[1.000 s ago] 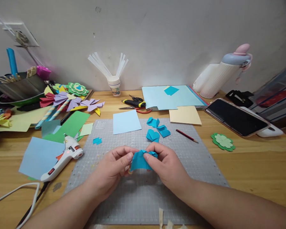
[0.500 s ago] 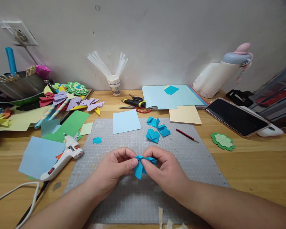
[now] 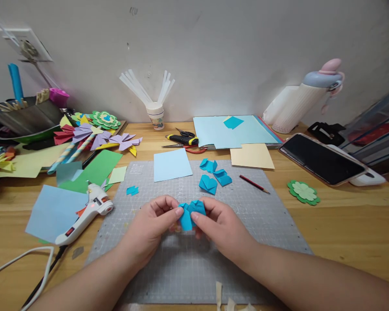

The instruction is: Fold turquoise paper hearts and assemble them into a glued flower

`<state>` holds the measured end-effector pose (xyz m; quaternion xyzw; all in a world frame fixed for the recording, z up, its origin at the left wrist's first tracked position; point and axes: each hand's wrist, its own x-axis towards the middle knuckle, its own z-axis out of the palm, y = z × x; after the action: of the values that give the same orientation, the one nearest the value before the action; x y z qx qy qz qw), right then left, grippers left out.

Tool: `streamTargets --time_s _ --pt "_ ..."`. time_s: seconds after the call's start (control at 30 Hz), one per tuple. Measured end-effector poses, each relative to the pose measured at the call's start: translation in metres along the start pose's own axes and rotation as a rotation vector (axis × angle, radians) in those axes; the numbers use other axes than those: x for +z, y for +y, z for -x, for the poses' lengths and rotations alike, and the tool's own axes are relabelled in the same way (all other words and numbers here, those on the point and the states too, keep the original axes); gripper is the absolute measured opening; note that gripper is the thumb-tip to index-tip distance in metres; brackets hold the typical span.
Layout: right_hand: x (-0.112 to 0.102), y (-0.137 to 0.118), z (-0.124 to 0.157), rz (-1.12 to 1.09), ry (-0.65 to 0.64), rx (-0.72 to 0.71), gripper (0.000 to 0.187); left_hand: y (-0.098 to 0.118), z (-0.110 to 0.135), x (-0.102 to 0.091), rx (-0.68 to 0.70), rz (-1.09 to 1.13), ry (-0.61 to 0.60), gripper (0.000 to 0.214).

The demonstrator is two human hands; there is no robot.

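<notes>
A small folded blue paper piece (image 3: 197, 207) is pinched between both hands above the grey cutting mat (image 3: 168, 276). My left hand (image 3: 157, 220) grips its left flap between thumb and fingers. On its right side, my right hand (image 3: 222, 222) holds it the same way, thumb in front. The paper's back is hidden by my fingers. Just beyond lie several similar folded blue pieces (image 3: 208, 184) on the mat. Small blue paper scraps (image 3: 132, 190) rest at the mat's left.
To the left lies a white glue gun (image 3: 84, 216) with its cord. A pencil (image 3: 254, 184) and a light blue square (image 3: 173, 165) are on the mat. Scissors (image 3: 171, 146), a paper cup (image 3: 155, 116), stacked paper (image 3: 214, 129) and a phone (image 3: 322, 157) stand or lie farther back.
The folded blue paper has been turned and spread, now showing two flaps more squarely to me. Both hands have shifted slightly upward and still pinch it.
</notes>
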<state>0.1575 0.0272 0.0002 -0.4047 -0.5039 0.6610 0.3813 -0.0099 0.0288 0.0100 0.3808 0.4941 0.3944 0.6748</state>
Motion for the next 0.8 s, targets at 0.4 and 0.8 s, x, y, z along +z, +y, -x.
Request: streamTargets --time_s 0.4,0.8 --pt "-0.0012 0.0020 0.0001 -0.102 -0.065 -0.003 0.029 -0.0018 0.0039 0.0039 0.108 -0.155 -0.168 0.015" --pt "0.0005 -0.0029 -0.0003 0.037 -0.024 0.027 0.016 -0.0012 0.0027 0.0024 0.085 -0.077 -0.039 0.027"
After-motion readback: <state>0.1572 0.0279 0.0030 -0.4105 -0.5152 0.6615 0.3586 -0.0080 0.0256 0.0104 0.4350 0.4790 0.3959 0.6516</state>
